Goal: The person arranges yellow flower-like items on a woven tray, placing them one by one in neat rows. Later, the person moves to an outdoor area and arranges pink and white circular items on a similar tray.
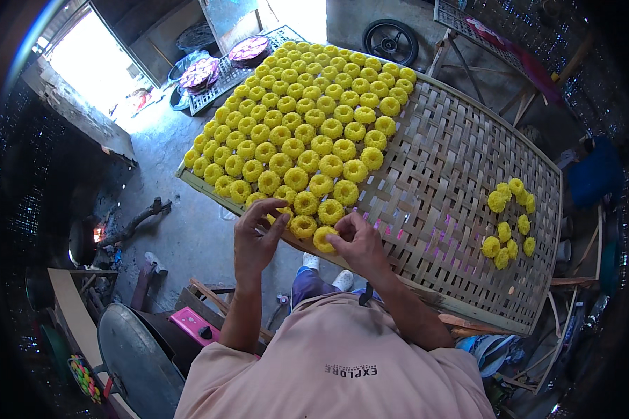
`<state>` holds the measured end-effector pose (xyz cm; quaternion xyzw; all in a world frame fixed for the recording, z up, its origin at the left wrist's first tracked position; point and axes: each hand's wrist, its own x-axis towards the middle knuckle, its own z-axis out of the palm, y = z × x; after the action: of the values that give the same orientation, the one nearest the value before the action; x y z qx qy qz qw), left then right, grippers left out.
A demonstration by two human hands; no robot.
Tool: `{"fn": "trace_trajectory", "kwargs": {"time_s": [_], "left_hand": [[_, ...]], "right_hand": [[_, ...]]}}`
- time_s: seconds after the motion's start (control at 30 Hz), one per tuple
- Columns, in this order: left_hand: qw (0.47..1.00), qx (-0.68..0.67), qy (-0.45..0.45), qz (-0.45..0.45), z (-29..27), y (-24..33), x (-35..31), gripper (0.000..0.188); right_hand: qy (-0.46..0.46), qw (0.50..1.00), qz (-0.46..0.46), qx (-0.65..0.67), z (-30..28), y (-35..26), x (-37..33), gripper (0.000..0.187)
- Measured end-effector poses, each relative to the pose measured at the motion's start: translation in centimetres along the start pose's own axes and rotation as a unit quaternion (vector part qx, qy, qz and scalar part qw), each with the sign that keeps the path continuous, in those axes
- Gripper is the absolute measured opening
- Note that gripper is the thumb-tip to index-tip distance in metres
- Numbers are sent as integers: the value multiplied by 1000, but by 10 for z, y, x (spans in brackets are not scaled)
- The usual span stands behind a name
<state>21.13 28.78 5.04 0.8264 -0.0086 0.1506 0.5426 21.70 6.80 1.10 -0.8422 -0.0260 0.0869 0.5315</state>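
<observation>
Row upon row of yellow, crumbly-looking rings (293,147) covers the left part of a large woven bamboo rack (440,174). At the rack's near edge, my right hand (360,244) pinches a yellow ring (323,239) between thumb and fingers; the ring lies at the end of a row. My left hand (257,237) is just left of it, thumb and forefinger apart over another ring that they partly hide. Between my hands sits one more yellow ring (302,226).
Several yellow clumps (503,199) lie on the rack's right side. Pink-patterned round stacks (249,49) rest on a slatted surface behind. At lower left are a large metal lid (136,353), a pink-fronted stove (194,325) and a burning log (133,223). A wheel (391,42) leans against the back wall.
</observation>
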Motion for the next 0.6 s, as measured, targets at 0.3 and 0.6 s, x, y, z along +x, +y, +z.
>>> {"fn": "trace_trajectory", "kwargs": {"time_s": [0.3,0.6], "left_hand": [[998,40,-41,41,13,-10,-16,24],[991,-37,-89,89,42,26,14,12]], "right_hand": [[57,974,-171,-139,2,4,-23,35],[210,975,-67,-19,-69,34,-16,30]]}}
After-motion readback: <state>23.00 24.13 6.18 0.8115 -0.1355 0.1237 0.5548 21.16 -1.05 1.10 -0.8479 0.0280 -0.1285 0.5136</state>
